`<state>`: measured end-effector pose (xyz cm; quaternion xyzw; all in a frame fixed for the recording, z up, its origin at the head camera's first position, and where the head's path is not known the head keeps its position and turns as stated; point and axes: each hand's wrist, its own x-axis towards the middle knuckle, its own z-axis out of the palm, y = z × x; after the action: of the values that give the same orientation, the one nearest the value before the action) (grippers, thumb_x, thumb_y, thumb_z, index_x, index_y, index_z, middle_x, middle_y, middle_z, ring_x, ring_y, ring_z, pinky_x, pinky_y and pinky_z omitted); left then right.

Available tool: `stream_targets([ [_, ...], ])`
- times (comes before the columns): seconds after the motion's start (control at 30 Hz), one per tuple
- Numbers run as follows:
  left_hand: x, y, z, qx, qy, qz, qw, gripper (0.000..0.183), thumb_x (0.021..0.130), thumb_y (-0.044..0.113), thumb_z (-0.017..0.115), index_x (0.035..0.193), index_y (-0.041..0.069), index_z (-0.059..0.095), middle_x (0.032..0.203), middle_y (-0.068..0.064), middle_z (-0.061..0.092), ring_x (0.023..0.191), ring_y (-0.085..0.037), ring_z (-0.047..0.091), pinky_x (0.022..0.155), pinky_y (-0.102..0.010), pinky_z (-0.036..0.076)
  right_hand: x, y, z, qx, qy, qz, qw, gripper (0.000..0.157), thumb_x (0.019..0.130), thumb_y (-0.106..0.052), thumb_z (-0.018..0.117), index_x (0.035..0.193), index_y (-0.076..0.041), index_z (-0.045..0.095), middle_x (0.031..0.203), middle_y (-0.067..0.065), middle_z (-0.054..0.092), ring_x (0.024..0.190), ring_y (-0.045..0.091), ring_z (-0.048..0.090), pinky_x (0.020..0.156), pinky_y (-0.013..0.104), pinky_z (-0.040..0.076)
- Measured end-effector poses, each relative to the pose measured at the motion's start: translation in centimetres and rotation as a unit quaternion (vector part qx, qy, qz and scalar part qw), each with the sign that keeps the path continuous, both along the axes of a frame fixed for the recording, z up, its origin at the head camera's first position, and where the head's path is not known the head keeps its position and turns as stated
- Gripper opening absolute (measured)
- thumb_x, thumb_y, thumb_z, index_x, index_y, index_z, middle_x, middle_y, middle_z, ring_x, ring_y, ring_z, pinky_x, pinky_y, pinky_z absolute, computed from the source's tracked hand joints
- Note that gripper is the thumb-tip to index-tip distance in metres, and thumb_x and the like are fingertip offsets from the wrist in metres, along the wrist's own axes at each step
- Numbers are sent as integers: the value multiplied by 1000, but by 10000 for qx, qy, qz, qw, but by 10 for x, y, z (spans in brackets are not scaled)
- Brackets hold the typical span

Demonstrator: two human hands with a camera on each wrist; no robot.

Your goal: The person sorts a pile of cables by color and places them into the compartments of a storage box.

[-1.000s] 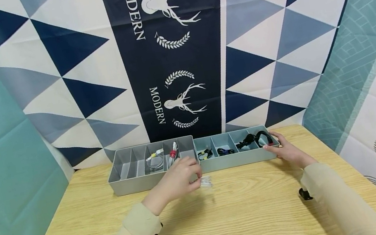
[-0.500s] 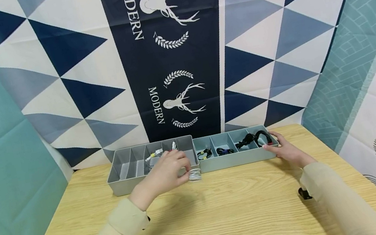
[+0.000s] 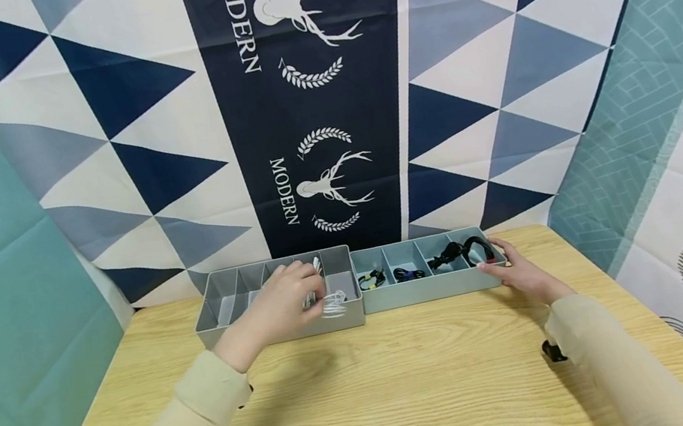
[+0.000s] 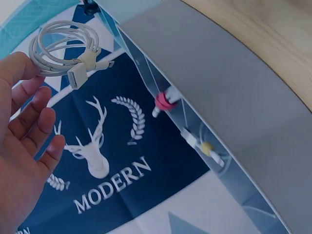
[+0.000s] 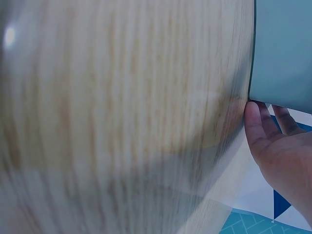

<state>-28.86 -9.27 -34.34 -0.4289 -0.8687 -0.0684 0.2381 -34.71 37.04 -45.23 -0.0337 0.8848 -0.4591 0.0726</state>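
In the head view, my left hand [image 3: 281,300] is over the grey divided box [image 3: 349,316], pinching a coiled white charging cable [image 4: 87,59] between thumb and fingers. The left wrist view shows the coil bound with a pale tie, its USB plug and small connector sticking out. White cables with a red tie [image 4: 165,101] and a yellow tie [image 4: 206,148] lie in separate compartments below. My right hand [image 3: 527,277] holds the right end of the blue-grey divided box [image 3: 431,290], thumb at the front corner and other fingers around the end.
The two boxes stand end to end along the back of the wooden table [image 3: 413,383]. Black cables [image 3: 409,274] lie in the blue-grey box, including a thicker bundle [image 3: 451,253]. A patterned cloth [image 3: 324,117] hangs right behind the boxes.
My left hand has moved left and up with the white cable, from the table in front of the boxes to over the grey box. My right hand has stayed in place.
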Motion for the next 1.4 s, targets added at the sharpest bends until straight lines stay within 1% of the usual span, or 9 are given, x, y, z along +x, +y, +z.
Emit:
stream_targets([
  [0.2, -5, -12, 3, 211, 64, 57, 9997, 7, 75, 15, 61, 73, 21, 59, 81, 11, 52, 79, -9, 44, 71, -28, 37, 2, -1, 2, -7, -5, 24, 10000, 87, 85, -50, 51, 143, -23, -7, 145, 25, -3, 105, 33, 38, 82, 41, 38],
  [0.37, -9, -23, 8, 313, 42, 177, 9993, 6, 78, 15, 61, 74, 20, 59, 82, 9, 51, 77, -10, 42, 70, -28, 37, 2, 0, 2, -62, -2, 44, 10000, 86, 85, -49, 51, 143, -23, -7, 144, 24, -2, 99, 33, 41, 81, 40, 38],
  [0.53, -13, -33, 13, 480, 89, 278, 9984, 6, 78, 15, 62, 76, 19, 59, 83, 7, 52, 76, -11, 43, 70, -30, 38, 1, 0, 1, -89, -3, 23, 10000, 86, 85, -49, 52, 143, -24, -7, 144, 25, 0, 93, 33, 43, 79, 39, 38],
  [0.73, -20, -44, 15, 685, 128, 360, 9969, 5, 78, 16, 61, 75, 18, 58, 83, 5, 54, 76, -12, 45, 71, -31, 40, 0, 0, 0, -78, -11, 9, 10000, 87, 84, -49, 52, 143, -23, -7, 144, 25, 0, 96, 32, 42, 79, 39, 38],
  [0.83, -22, -48, 14, 748, 113, 506, 9958, 5, 79, 17, 60, 75, 19, 58, 83, 5, 54, 77, -12, 45, 72, -32, 40, 0, 0, -1, -59, -28, -6, 10000, 88, 84, -50, 52, 143, -23, -7, 144, 25, -1, 96, 32, 42, 80, 39, 39],
  [0.97, -25, -55, 12, 915, 99, 606, 9939, 5, 78, 15, 61, 76, 18, 58, 83, 4, 54, 79, -14, 47, 77, -35, 40, 1, 0, -1, -15, -20, -30, 10000, 89, 84, -50, 52, 143, -22, -7, 144, 25, -4, 103, 33, 39, 82, 41, 39],
  [1.1, -29, -62, 9, 1034, 181, 669, 9922, 4, 76, 12, 63, 76, 15, 60, 83, 2, 56, 83, -16, 49, 84, -39, 39, 1, 0, -1, -13, 2, -35, 10000, 89, 84, -50, 52, 143, -21, -8, 144, 26, -6, 108, 35, 34, 83, 43, 39],
  [1.3, -33, -72, 5, 1278, 235, 809, 9882, 5, 74, 9, 63, 77, 13, 61, 83, 2, 56, 88, -18, 52, 97, -43, 34, 0, 0, -2, -40, -18, -54, 10000, 89, 84, -50, 52, 143, -21, -8, 144, 26, -3, 107, 34, 36, 82, 41, 38],
  [1.4, -37, -78, 0, 1409, 286, 875, 9857, 5, 74, 9, 63, 77, 12, 61, 84, 1, 56, 84, -19, 51, 91, -45, 36, -1, 0, -2, -53, -32, -49, 10000, 89, 84, -50, 52, 143, -21, -8, 144, 26, -3, 109, 34, 35, 84, 44, 39],
])
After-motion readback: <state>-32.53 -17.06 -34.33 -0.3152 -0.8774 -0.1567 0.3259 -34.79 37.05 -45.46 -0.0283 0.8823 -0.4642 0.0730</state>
